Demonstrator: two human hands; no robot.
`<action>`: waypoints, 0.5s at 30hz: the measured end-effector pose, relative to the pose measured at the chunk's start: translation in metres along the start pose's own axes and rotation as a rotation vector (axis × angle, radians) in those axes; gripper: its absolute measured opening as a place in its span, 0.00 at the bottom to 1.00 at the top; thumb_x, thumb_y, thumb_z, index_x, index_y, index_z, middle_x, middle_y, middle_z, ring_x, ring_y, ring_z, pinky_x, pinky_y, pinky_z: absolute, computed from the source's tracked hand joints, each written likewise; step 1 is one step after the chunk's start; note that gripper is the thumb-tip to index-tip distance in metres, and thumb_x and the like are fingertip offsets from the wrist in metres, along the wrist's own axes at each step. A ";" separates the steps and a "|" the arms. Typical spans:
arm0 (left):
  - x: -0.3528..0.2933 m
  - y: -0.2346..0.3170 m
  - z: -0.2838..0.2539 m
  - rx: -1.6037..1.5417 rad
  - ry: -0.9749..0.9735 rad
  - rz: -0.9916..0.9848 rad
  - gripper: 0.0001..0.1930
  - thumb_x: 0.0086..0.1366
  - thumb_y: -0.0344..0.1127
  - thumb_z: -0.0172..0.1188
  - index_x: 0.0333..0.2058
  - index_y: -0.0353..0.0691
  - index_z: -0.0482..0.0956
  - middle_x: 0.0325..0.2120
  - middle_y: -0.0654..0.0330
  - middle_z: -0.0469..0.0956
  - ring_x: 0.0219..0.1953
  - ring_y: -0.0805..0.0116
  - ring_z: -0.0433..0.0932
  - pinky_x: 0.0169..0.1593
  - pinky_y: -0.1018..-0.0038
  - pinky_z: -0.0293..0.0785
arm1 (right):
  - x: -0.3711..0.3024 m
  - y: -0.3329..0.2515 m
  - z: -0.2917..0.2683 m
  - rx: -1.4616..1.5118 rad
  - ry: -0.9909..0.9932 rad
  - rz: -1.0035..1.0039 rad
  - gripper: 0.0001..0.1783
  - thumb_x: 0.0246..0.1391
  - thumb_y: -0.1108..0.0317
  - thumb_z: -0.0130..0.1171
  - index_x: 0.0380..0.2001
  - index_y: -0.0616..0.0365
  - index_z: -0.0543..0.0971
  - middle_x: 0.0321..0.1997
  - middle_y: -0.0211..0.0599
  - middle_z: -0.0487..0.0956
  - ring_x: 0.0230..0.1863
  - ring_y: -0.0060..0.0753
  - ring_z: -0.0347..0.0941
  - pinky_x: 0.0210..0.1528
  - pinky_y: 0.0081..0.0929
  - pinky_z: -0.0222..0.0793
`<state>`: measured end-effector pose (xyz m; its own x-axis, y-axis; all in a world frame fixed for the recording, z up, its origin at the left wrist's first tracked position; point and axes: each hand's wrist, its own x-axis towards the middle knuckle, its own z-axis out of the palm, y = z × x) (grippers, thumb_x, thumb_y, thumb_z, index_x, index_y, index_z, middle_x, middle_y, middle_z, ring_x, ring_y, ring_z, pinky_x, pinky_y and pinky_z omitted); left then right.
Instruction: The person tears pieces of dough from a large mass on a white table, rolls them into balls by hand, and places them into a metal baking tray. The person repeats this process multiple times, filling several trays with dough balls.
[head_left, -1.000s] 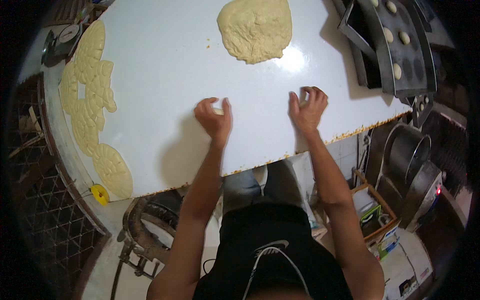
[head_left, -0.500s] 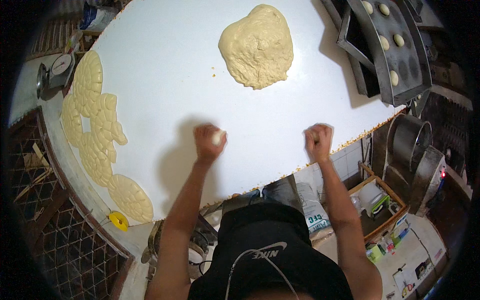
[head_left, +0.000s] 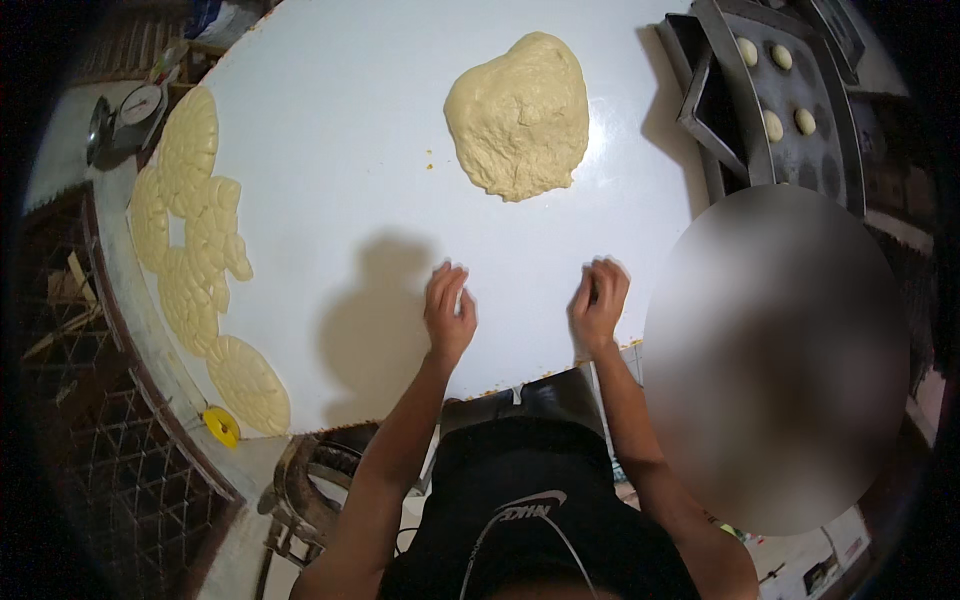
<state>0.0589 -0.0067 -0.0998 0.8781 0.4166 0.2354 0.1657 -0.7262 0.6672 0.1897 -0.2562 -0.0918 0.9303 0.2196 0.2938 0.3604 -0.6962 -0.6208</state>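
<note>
Head view: left hand and right hand well apart over glossy white surface, fingers curled; cannot tell whether either grasps anything. Large pale-yellow lumpy dough mass lies beyond, between them. Flat segmented cream dough slabs along left edge; dark metal trays far right, small pale dough balls inside.

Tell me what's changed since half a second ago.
The left hand moved right, the right hand left, closing their gap; the dough piece seen in the left hand no longer shows; release can't be confirmed. A blurred patch now hides part of the right. The dough mass and flat dough stayed put.
</note>
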 end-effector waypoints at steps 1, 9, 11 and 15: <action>-0.016 0.001 -0.006 -0.023 0.016 -0.076 0.17 0.66 0.20 0.67 0.53 0.34 0.85 0.55 0.47 0.84 0.63 0.44 0.82 0.68 0.50 0.79 | -0.015 0.006 -0.013 0.023 -0.065 0.028 0.09 0.65 0.78 0.66 0.47 0.65 0.83 0.53 0.53 0.81 0.59 0.60 0.76 0.65 0.53 0.73; 0.174 0.045 0.046 0.087 0.017 -0.044 0.10 0.73 0.27 0.66 0.50 0.33 0.83 0.47 0.45 0.86 0.51 0.40 0.85 0.54 0.53 0.82 | 0.150 -0.033 0.064 0.209 -0.344 -0.244 0.15 0.63 0.73 0.70 0.52 0.61 0.83 0.52 0.50 0.81 0.54 0.58 0.77 0.56 0.47 0.78; 0.148 0.040 0.046 0.053 -0.068 -0.131 0.11 0.73 0.34 0.68 0.46 0.33 0.80 0.42 0.43 0.84 0.43 0.39 0.82 0.47 0.49 0.77 | 0.133 -0.029 0.049 0.201 -0.465 -0.259 0.09 0.63 0.72 0.69 0.45 0.61 0.83 0.46 0.49 0.81 0.50 0.57 0.77 0.52 0.49 0.77; 0.006 0.011 0.004 0.181 -0.234 -0.077 0.17 0.68 0.37 0.73 0.48 0.36 0.78 0.44 0.46 0.81 0.51 0.41 0.78 0.55 0.48 0.74 | 0.035 0.039 -0.051 0.222 -0.454 -0.135 0.04 0.65 0.69 0.68 0.37 0.57 0.83 0.42 0.45 0.81 0.47 0.54 0.77 0.48 0.50 0.76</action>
<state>0.0680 -0.0149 -0.0940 0.9359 0.3522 0.0060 0.2946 -0.7918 0.5350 0.2325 -0.3104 -0.0688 0.7927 0.6058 0.0679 0.4391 -0.4903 -0.7529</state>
